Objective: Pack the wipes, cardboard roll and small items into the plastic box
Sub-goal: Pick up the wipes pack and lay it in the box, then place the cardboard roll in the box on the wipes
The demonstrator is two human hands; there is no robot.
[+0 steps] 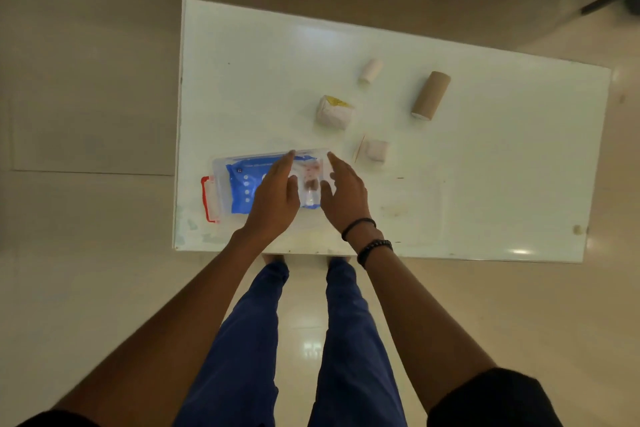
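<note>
A: Five things are not yet packed, by my count: the cardboard roll (430, 95) out on the far right, a small white roll (370, 70) beyond the others, a paper-wrapped bundle with a yellow patch (333, 112), a little white packet (377, 150) and a thin wooden stick (359, 148) just beside it. All lie loose on the white table (242, 80).

B: And the wipes?

A: The blue wipes pack (244, 189) lies flat inside the clear plastic box (219, 168), the one with the red handle (207, 199) at its left end. The pack fills most of the floor.

B: What are the hands doing?

A: Both are over the right half of the box. The left hand (275, 196) lies flat on the pack, fingers together and extended. The right hand (344, 192) is at the box's right end, fingers loosely spread. Whether either pinches the wrapper, I cannot tell; nothing looks lifted.

B: Where might it go wrong?

A: Room, I'd judge. If the pack sits skewed or bulges, the cardboard roll may not fit beside it or lie level on top. The stick is easy to miss or flick off. And pressing hard on one end could tip or slide the light box toward the table's near edge.
</note>
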